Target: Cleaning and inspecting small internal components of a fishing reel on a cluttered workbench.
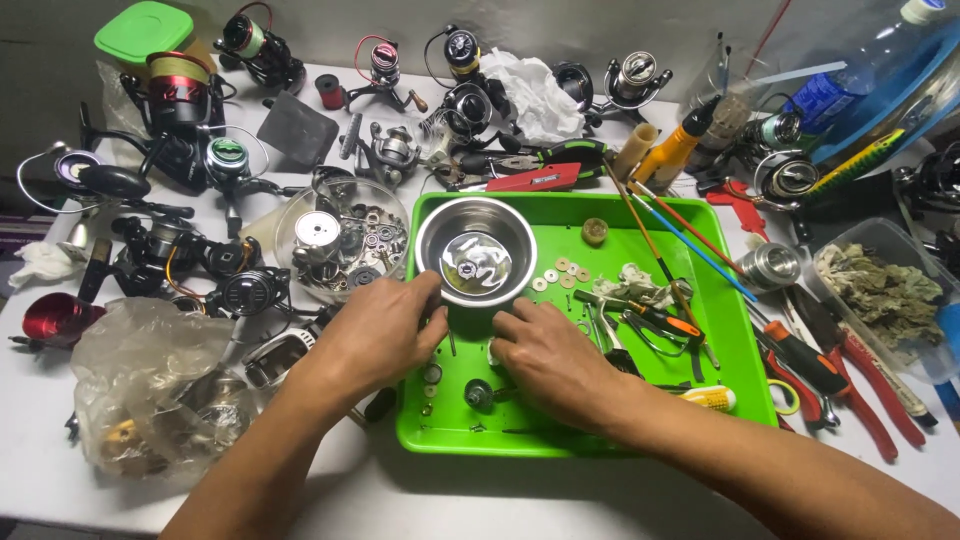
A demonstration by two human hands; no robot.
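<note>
— So, where are your hands right now?

— Head view, the only one: both are down in the green tray (745, 350). My left hand (375, 335) lies at the tray's left edge, fingers loosely curled, fingertips touching the near rim of the steel bowl (476, 250). My right hand (550, 360) is palm down just right of it, fingers bent toward a small white part (493, 352) under the fingertips — whether it's pinched or only touched, I cannot tell.

— And the little round piece?

— The small dark gear (478, 394) sits on the tray floor, just nearer me than my right fingertips, between the two hands. The right hand is the nearer one. (It's round, so no real long axis to speak of.)

— What else is in the tray?

— A row of washers (560, 270) beyond my right hand, a crumpled rag (630, 285), and orange-handled pliers (660, 322) to its right.

— And the surface?

— A white table (500, 500), crowded: a clear dish of parts (340, 240) left of the bowl, fishing reels (180, 110) along the far and left side, a plastic bag (140, 385) by my left forearm, red-handled pliers (870, 385) to the right — barely a bare patch except near me.
</note>
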